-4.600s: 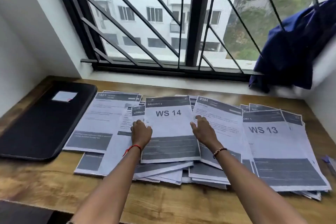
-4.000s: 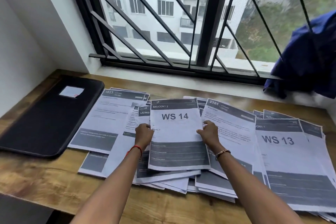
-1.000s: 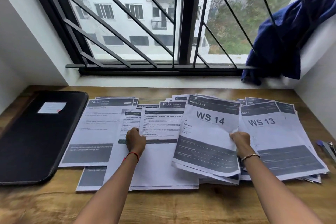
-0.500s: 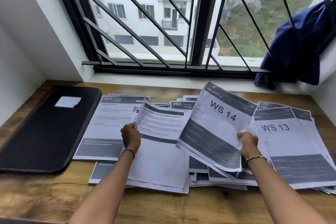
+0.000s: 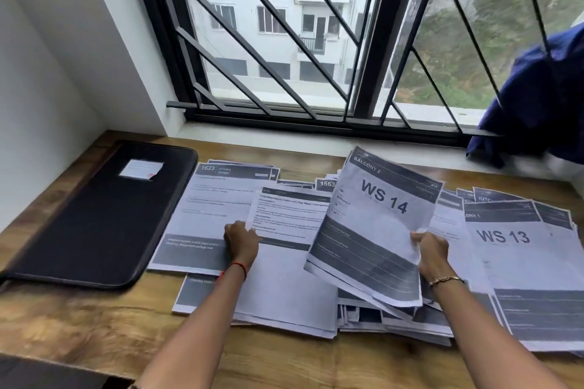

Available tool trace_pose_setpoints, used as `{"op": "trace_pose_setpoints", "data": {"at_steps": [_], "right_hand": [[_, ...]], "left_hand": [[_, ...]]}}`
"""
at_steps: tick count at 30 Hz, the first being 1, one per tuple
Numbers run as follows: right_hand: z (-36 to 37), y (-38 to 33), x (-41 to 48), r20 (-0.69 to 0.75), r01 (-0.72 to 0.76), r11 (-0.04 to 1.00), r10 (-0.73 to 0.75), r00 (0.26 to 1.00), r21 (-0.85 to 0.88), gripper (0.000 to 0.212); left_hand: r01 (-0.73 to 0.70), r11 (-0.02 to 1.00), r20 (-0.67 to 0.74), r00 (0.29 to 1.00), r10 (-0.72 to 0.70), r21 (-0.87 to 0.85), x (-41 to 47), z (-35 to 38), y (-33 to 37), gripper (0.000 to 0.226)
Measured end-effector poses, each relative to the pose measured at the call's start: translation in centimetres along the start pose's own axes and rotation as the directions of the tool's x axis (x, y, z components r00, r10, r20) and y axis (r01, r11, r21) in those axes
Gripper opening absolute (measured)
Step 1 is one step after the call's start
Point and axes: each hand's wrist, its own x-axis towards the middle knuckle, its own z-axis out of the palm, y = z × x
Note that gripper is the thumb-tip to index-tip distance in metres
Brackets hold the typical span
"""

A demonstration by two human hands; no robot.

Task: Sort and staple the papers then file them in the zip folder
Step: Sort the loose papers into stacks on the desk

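Observation:
Several printed sheets lie spread over the wooden table (image 5: pixel 79 335). My right hand (image 5: pixel 431 251) grips the right edge of the "WS 14" sheet (image 5: pixel 376 221) and holds it tilted up above the pile, with a few sheets under it. My left hand (image 5: pixel 240 241) pinches the left edge of a text sheet (image 5: pixel 290 218) lying in the middle. The "WS 13" sheet (image 5: pixel 505 249) tops the right stack. The "1623" sheet (image 5: pixel 211 196) lies at the left. A black zip folder (image 5: pixel 104 218), shut, lies flat at the far left.
A barred window (image 5: pixel 316 41) and its white sill (image 5: pixel 316 144) run behind the table. A blue cloth (image 5: pixel 537 98) hangs over the sill at the right. A white wall (image 5: pixel 47 73) bounds the left side.
My right hand has lifted the "WS 14" sheets off the middle and moved them right, tilted. My left hand took hold of the text sheet uncovered beneath.

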Motion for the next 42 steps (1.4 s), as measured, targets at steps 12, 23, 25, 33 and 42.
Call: {"op": "trace_pose_setpoints", "data": {"at_steps": [12, 23, 25, 33, 42], "right_hand": [[1.4, -0.6, -0.5, 0.033, 0.02, 0.997, -0.018, 0.999, -0.07, 0.028], [-1.5, -0.2, 0.2, -0.071, 0.024, 1.0, -0.024, 0.997, -0.008, 0.031], [-2.0, 0.0, 0.1, -0.065, 0.031, 0.999, -0.032, 0.997, -0.022, 0.033], [-2.7, 1.5, 0.5, 0.082, 0.081, 0.99, -0.072, 0.994, -0.119, 0.028], [-5.8, 0.6, -1.0, 0.143, 0.146, 0.981, -0.128, 0.981, -0.123, 0.009]], "left_hand": [[-0.04, 0.995, 0.036, 0.998, 0.043, -0.095, -0.1, 0.6, 0.6, 0.019], [0.034, 0.996, -0.196, 0.979, -0.051, -0.087, 4.4, -5.1, -0.7, 0.021], [0.041, 0.999, -0.196, 0.98, -0.045, -0.024, 4.8, -5.3, -0.8, 0.022], [-0.294, 0.933, -0.026, 0.955, 0.295, -0.206, 1.3, 0.0, 2.9, 0.034], [0.143, 0.875, 0.72, 0.637, 0.276, -0.462, -5.7, 5.8, 9.8, 0.034]]}}
